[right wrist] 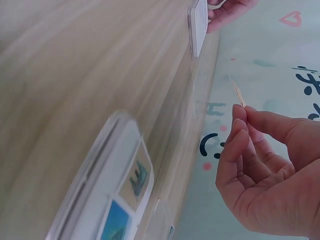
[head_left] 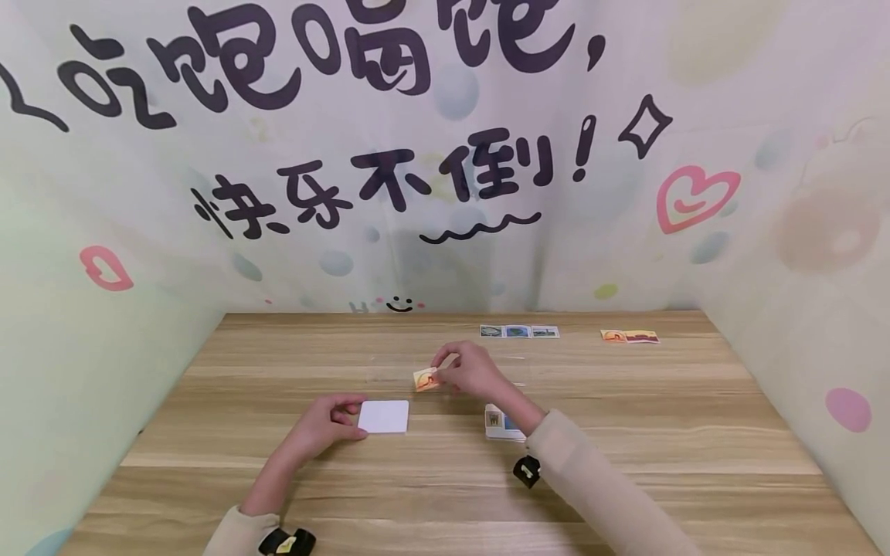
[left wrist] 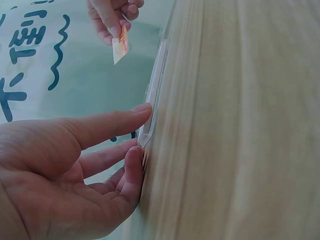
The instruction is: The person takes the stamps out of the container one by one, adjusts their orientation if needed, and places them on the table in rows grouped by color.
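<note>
My left hand holds the left side of a blank white card stack, fingers at the far corner and thumb at the near one. In the left wrist view, its edge looks clear and layered. Between thumb and fingertips, my right hand pinches a small orange picture sticker above the table, to the right of and beyond the white cards. The right wrist view shows that sticker nearly edge-on. Below my right forearm lies another white stack with small pictures on top, partly hidden by the arm.
At the back of the wooden table lie a row of three small pictures and, farther right, a pair of orange and red ones. Clear, thin film seems to lie near the right hand. A printed curtain closes off the back.
</note>
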Available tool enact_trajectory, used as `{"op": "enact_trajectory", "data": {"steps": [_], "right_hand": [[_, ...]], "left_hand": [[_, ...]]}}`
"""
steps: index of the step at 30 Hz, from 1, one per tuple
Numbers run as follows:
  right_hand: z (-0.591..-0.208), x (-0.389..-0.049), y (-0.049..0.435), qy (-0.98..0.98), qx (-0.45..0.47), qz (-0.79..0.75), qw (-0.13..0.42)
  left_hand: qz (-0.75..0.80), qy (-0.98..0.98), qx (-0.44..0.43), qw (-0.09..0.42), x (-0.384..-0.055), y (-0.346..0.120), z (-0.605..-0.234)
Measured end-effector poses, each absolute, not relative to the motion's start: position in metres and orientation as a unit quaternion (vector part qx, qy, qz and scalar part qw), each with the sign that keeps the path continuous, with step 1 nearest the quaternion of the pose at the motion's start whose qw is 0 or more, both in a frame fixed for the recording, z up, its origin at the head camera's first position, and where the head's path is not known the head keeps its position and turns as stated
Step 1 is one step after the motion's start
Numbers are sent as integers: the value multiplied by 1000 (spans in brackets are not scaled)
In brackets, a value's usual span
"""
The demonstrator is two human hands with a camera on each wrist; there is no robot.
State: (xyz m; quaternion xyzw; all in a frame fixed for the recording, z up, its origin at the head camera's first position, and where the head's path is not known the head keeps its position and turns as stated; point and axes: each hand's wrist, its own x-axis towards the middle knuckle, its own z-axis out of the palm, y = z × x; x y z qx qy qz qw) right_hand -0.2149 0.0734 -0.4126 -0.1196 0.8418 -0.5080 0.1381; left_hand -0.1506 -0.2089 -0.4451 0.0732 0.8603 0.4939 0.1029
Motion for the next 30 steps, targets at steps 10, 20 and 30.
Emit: {"op": "enact_trajectory", "data": {"steps": [10,20,30], "right_hand": [[-416,-224,91,843,-115,-510,129],[-415,-230,103,848,-95,-505,127],[-418,-238,116,844,-83,-516,119]], "left_hand": [[492,862,74,101,-150,-208,-444],[490,863,75,101,-150,-208,-443],[488,864,76,101,-150,-208,-444]]}}
